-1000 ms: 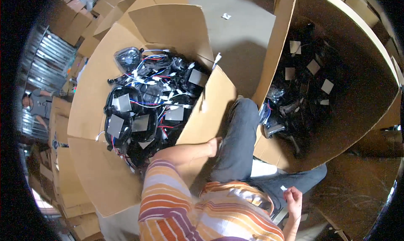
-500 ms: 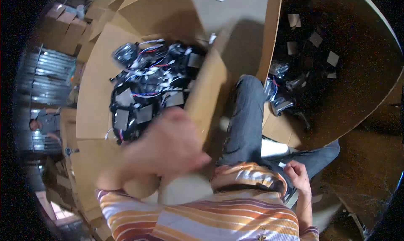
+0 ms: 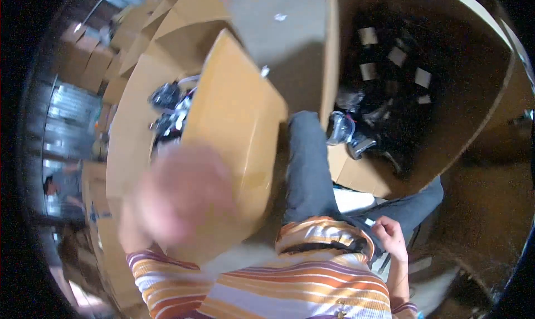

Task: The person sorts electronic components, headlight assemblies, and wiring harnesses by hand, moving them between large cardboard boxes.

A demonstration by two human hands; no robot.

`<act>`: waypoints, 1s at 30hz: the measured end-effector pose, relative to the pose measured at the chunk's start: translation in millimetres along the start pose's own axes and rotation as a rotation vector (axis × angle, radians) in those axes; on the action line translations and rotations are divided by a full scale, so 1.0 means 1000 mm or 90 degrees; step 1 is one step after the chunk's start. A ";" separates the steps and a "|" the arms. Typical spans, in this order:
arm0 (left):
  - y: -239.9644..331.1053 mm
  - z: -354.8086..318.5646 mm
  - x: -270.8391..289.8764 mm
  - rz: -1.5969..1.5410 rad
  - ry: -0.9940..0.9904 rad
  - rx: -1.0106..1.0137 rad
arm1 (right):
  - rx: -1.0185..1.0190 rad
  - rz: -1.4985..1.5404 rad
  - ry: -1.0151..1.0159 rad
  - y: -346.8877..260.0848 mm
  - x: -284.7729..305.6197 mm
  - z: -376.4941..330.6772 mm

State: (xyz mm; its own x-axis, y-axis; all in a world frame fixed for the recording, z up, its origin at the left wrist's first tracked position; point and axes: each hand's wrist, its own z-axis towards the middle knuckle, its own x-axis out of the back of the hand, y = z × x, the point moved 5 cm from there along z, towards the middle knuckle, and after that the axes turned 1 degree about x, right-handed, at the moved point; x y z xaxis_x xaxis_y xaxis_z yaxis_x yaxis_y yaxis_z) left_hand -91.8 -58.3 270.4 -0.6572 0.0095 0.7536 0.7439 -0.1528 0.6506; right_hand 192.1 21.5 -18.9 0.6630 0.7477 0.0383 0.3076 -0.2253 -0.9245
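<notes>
My left hand (image 3: 184,193) is smeared by motion over the near edge of the left cardboard box (image 3: 239,140). It is at that box's right wall, which leans over much of the inside; whether it grips the wall I cannot make out. Still visible past the wall are some black plastic-wrapped bundles (image 3: 165,97) with pale wires. Beside my right thigh, my right hand (image 3: 391,238) is closed with its fingers pinched together. A small white piece (image 3: 370,222) shows at its fingertips, too small to name exactly.
A tall cardboard box (image 3: 331,57) on the right holds dark bundles with several pale square tags (image 3: 397,56). My jeans-clad leg (image 3: 306,168) lies between the two boxes. Stacked cartons (image 3: 92,62) stand at the far left, and another person (image 3: 61,188) is beyond them.
The left box's right wall has swung up and leftward, covering most of the bundles inside. My left hand has moved left and slightly lower. My right hand stays by my thigh.
</notes>
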 end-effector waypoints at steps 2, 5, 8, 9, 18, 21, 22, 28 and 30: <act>0.040 0.017 -0.031 -0.149 -0.062 -0.294 | 0.013 -0.077 -0.003 -0.008 -0.002 0.002; 0.080 0.050 -0.040 -0.328 -0.337 -0.434 | 0.011 -0.089 0.043 -0.027 0.003 -0.004; 0.109 0.049 -0.023 -0.407 -0.245 -0.424 | 0.050 -0.047 0.045 -0.032 0.004 -0.012; 0.112 0.053 -0.022 -0.402 -0.261 -0.433 | 0.056 -0.037 0.060 -0.031 0.005 -0.015; 0.086 0.131 -0.036 -0.167 -0.242 -0.914 | 0.032 -0.009 0.146 -0.014 0.044 -0.025; 0.065 0.248 -0.012 0.226 0.274 -0.476 | 0.045 -0.012 0.151 -0.018 0.047 -0.030; 0.046 0.275 -0.003 0.383 0.305 -0.400 | 0.046 -0.017 0.169 -0.022 0.047 -0.032; -0.067 0.387 -0.003 0.634 0.221 -0.115 | 0.043 0.009 0.243 -0.014 0.035 -0.065; -0.078 0.390 -0.008 0.559 0.253 -0.072 | 0.017 0.024 0.274 -0.004 0.027 -0.072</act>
State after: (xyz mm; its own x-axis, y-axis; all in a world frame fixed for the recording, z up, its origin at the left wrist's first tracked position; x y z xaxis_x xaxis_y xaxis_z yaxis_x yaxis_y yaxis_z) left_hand -97.1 338.9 249.5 0.1184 -0.4848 0.8666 0.9867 -0.0407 -0.1575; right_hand 258.0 -2.4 12.9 0.8992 0.4098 0.1534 0.2634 -0.2270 -0.9376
